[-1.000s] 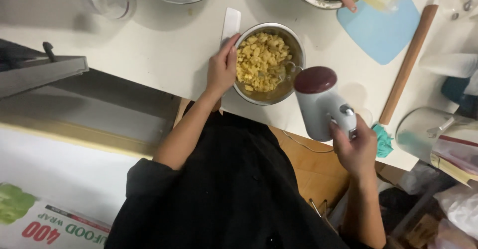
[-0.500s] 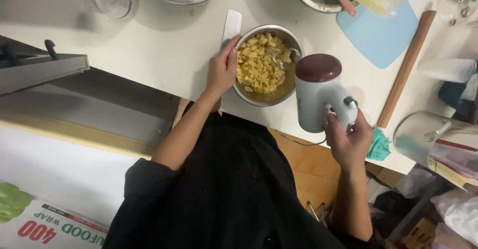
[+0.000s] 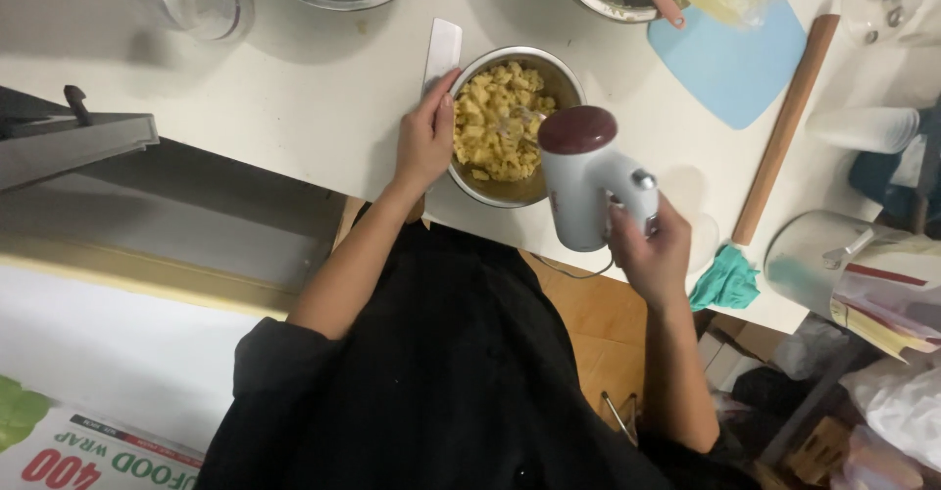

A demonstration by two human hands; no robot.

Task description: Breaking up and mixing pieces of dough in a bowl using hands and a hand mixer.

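Holding a white hand mixer (image 3: 592,184) with a dark red end over a steel bowl (image 3: 511,123), right hand (image 3: 655,251) wrapped tight around the handle. Beaters look to be down in the yellow crumbly mix (image 3: 498,133), though they're mostly hidden behind the mixer body. Left hand (image 3: 424,140) is clamped on the bowl's near rim, fingers curled over the edge, thumb on the outside.

Bowl sits on the white counter (image 3: 294,78) near its front edge, right in front of the person. A white scraper (image 3: 442,52) lies just past the left fingertips. Off to the right: a blue mat (image 3: 730,64), a wooden rolling pin (image 3: 785,128), a teal cloth (image 3: 726,280) at the counter's edge.

My read on handling: thin steel bowl like that is light and slick on a smooth top, so it'll want to skate or spin, and gripping the rim is the sensible spot. The mixer is the heavier, top-heavy bit, so a full fist on the handle makes sense. The mix looks soft and lumpy and could fling bits out.
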